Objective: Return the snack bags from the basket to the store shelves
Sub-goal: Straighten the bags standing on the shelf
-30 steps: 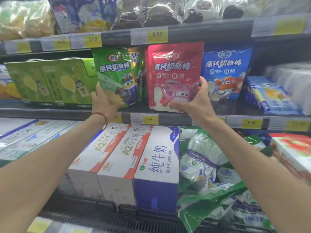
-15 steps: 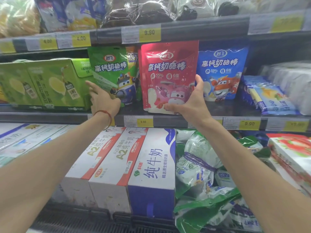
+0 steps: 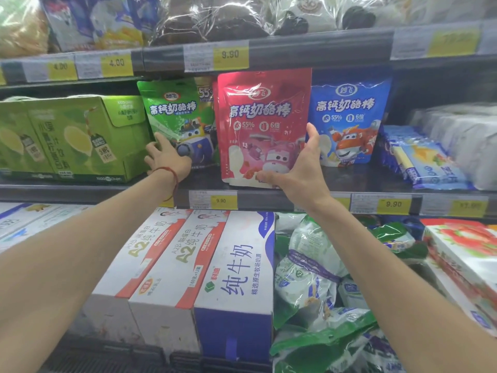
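My right hand (image 3: 298,168) clasps the lower right corner of the red snack bag (image 3: 263,125), which stands on the middle shelf (image 3: 269,200) between the green bag (image 3: 177,111) and the blue bag (image 3: 349,114). My left hand (image 3: 168,157), fingers straight, presses on the green one. The pouch looks light, soft and slick, best held by its edges. Room is tight, with the upper shelf lip (image 3: 309,49) just above.

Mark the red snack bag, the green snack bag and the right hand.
red snack bag (image 3: 262,110), head view, upper front lettering.
green snack bag (image 3: 173,106), head view, upper front lettering.
right hand (image 3: 298,170), head view, back of the hand.
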A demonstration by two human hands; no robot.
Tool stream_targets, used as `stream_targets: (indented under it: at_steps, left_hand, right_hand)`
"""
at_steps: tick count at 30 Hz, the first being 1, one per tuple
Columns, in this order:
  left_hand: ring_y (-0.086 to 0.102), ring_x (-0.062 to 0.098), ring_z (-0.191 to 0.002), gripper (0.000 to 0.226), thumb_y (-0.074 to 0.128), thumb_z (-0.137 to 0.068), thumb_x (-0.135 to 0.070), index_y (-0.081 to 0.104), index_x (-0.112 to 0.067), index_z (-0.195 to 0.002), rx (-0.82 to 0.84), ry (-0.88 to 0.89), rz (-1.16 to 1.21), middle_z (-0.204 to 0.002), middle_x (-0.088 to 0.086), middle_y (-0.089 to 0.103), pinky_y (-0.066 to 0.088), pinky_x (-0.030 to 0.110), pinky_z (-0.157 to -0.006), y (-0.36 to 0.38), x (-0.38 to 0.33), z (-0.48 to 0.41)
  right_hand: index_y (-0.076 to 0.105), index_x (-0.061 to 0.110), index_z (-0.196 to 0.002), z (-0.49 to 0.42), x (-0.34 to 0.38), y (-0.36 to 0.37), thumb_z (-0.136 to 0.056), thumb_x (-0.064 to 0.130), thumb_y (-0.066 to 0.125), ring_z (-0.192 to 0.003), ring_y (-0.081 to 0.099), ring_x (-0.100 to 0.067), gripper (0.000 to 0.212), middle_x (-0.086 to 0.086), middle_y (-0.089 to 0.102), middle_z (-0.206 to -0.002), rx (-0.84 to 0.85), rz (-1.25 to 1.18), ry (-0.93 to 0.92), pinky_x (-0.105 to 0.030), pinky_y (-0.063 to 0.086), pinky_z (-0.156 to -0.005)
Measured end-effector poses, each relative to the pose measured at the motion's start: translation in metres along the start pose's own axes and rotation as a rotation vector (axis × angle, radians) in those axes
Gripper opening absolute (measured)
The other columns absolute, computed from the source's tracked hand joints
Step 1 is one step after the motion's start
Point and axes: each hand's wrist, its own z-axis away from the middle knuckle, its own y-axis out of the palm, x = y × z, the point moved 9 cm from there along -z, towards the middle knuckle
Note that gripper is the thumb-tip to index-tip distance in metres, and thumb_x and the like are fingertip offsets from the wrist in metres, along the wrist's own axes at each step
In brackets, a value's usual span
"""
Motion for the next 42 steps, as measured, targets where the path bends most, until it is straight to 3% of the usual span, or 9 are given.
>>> stream_targets:
  at_steps: [3, 7, 14, 20, 26, 31, 34, 39, 42]
  left_hand:
    - [0.025, 0.042, -0.138, 0.081, 0.053, -0.090, -0.021, 0.006, -0.016, -0.155, 0.060, 0.024, -0.007, -0.158, 0.010, 0.013, 0.027, 0.048, -0.114, 0.003, -0.002, 0.003]
    - [0.035, 0.045, -0.132, 0.055, 0.050, -0.088, -0.013, 0.032, -0.007, -0.139, 0.041, 0.112, -0.004, -0.154, 0.016, 0.024, 0.033, 0.045, -0.109, -0.013, -0.008, 0.015]
    - [0.033, 0.037, -0.138, 0.057, 0.049, -0.092, -0.007, 0.035, -0.009, -0.147, 0.038, 0.235, 0.008, -0.154, 0.014, 0.028, 0.031, 0.042, -0.115, -0.053, -0.010, 0.053]
    - [0.047, 0.031, -0.125, 0.056, 0.057, -0.088, -0.007, 0.046, -0.013, -0.143, 0.078, 0.302, 0.056, -0.142, 0.013, 0.040, 0.041, 0.032, -0.106, -0.075, -0.001, 0.085]
    - [0.048, 0.016, -0.100, 0.049, 0.056, -0.089, -0.006, 0.052, -0.014, -0.137, 0.126, 0.334, 0.078, -0.137, 0.011, 0.046, 0.034, -0.004, -0.059, -0.094, 0.025, 0.115]
    - [0.053, 0.021, -0.119, 0.042, 0.058, -0.090, -0.011, 0.058, -0.018, -0.131, 0.122, 0.259, 0.097, -0.131, 0.006, 0.055, 0.035, 0.020, -0.094, -0.119, 0.074, 0.138]
    - [0.050, 0.019, -0.124, 0.040, 0.058, -0.090, -0.011, 0.058, -0.018, -0.129, 0.125, 0.210, 0.077, -0.133, 0.003, 0.055, 0.033, 0.019, -0.094, -0.133, 0.114, 0.151]
    - [0.053, 0.021, -0.123, 0.038, 0.057, -0.089, -0.007, 0.062, -0.015, -0.126, 0.129, 0.062, 0.039, -0.133, 0.005, 0.058, 0.040, 0.024, -0.101, -0.167, 0.211, 0.179]
    - [0.056, 0.020, -0.119, 0.038, 0.058, -0.088, -0.010, 0.063, -0.018, -0.125, 0.117, -0.036, -0.022, -0.131, 0.004, 0.059, 0.036, 0.020, -0.096, -0.192, 0.278, 0.204]
  right_hand:
    - [0.006, 0.012, -0.159, 0.001, 0.003, -0.001, -0.063, 0.014, 0.097, -0.137, 0.038, -0.018, 0.132, -0.008, 0.039, -0.145, -0.020, 0.043, -0.011, -0.034, 0.032, -0.121]
    - [0.012, 0.011, -0.159, 0.008, 0.009, -0.008, -0.063, 0.020, 0.097, -0.132, 0.033, -0.012, 0.128, -0.002, 0.034, -0.141, -0.109, 0.113, -0.008, -0.022, 0.025, -0.115]
    - [0.022, 0.010, -0.156, 0.046, 0.025, -0.013, -0.073, 0.015, 0.091, -0.141, 0.031, -0.026, 0.108, -0.011, 0.032, -0.146, -0.329, 0.159, 0.043, -0.043, 0.024, -0.123]
    - [0.033, 0.011, -0.151, 0.087, 0.033, 0.006, -0.079, 0.006, 0.082, -0.131, 0.036, -0.018, 0.086, -0.008, 0.034, -0.144, -0.417, 0.034, 0.109, -0.008, 0.023, -0.103]
    - [0.039, 0.016, -0.147, 0.118, 0.043, 0.045, -0.084, 0.003, 0.077, -0.136, 0.039, -0.021, 0.075, -0.005, 0.036, -0.143, -0.335, -0.090, 0.176, -0.030, 0.035, -0.114]
    - [0.042, 0.014, -0.145, 0.147, 0.044, 0.102, -0.083, 0.002, 0.074, -0.131, 0.041, -0.021, 0.071, -0.004, 0.042, -0.139, -0.220, -0.146, 0.228, -0.028, 0.039, -0.104]
    - [0.042, 0.016, -0.145, 0.172, 0.044, 0.146, -0.083, 0.002, 0.073, -0.133, 0.042, -0.021, 0.071, 0.000, 0.043, -0.140, -0.111, -0.160, 0.262, -0.041, 0.041, -0.112]
    - [0.046, 0.012, -0.141, 0.235, 0.057, 0.232, -0.082, 0.000, 0.072, -0.123, 0.046, -0.022, 0.065, -0.001, 0.046, -0.128, 0.119, -0.142, 0.232, -0.034, 0.039, -0.107]
    - [0.047, 0.009, -0.140, 0.283, 0.067, 0.282, -0.080, 0.001, 0.073, -0.126, 0.047, -0.023, 0.066, -0.006, 0.047, -0.131, 0.265, -0.141, 0.226, -0.042, 0.040, -0.110]
